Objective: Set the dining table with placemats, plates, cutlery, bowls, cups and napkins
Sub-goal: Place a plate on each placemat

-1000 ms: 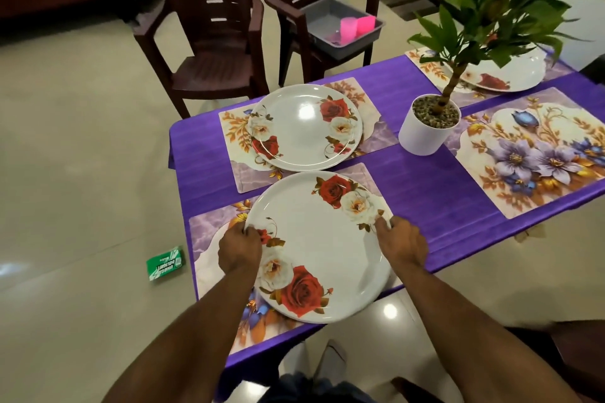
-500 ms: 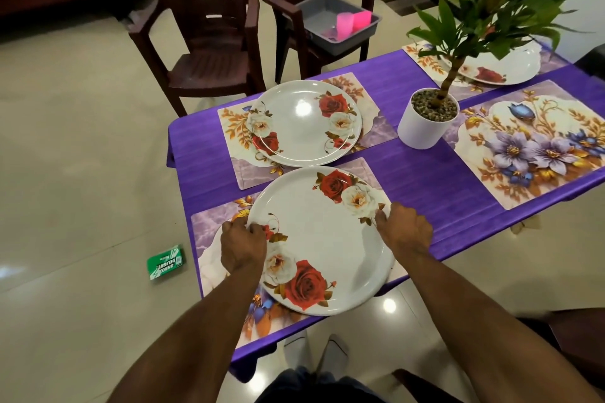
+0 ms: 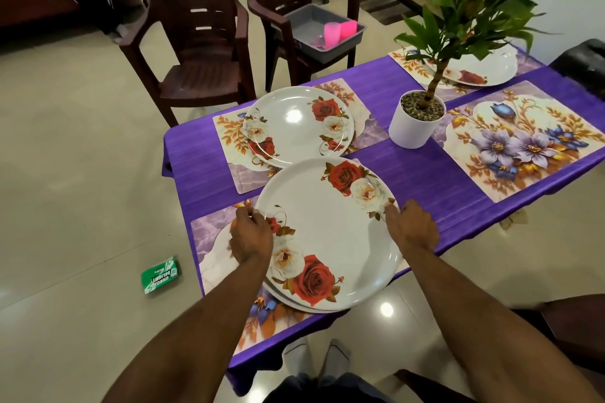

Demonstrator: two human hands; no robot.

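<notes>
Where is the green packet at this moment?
In the head view, the green packet lies on the floor, left of the purple table, near its closest corner.

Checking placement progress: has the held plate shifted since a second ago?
Yes. The held plate moved toward the far plate; the gap between them has closed.

Near plate (image 3: 330,239): white, red and cream roses. Desk (image 3: 422,180) cloth purple. Right placemat (image 3: 523,141): lilac-blue flowers, gold leaves. Far cups (image 3: 337,32) pink, tub (image 3: 327,33) grey.
</notes>
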